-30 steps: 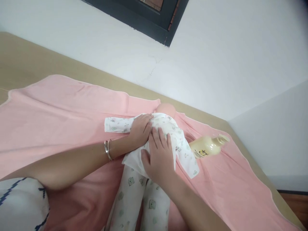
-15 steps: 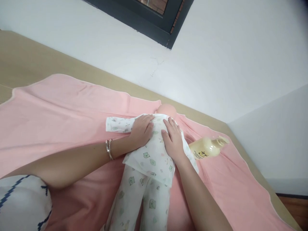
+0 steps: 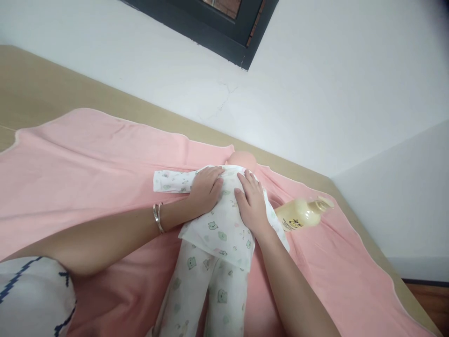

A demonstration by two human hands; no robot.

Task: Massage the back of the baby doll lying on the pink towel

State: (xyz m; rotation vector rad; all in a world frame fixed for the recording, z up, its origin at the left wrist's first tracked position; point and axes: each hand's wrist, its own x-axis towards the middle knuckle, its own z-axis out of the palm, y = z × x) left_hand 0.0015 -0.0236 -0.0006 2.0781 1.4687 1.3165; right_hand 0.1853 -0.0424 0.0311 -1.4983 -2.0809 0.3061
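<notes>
A baby doll (image 3: 242, 160) lies on a pink towel (image 3: 87, 159), dressed in a white top (image 3: 219, 229) and trousers (image 3: 206, 295) printed with small bears. My left hand (image 3: 205, 189), with bangles on its wrist, lies flat on the doll's left shoulder, next to the outstretched sleeve (image 3: 170, 181). Flat on the right side of the doll's chest rests my right hand (image 3: 250, 203), fingers stretched toward the neck. Both hands press on the cloth and hold nothing.
A pale yellow pump bottle (image 3: 303, 213) lies on its side on the towel, right of the doll. The towel covers a tan surface (image 3: 31, 84) that meets a white wall (image 3: 315, 103). A dark window frame (image 3: 217, 28) is above. Wooden floor (image 3: 431, 299) shows at far right.
One second ago my right hand lay low on the doll's belly over the shirt hem. It has slid up to the chest. My left hand has stayed in place.
</notes>
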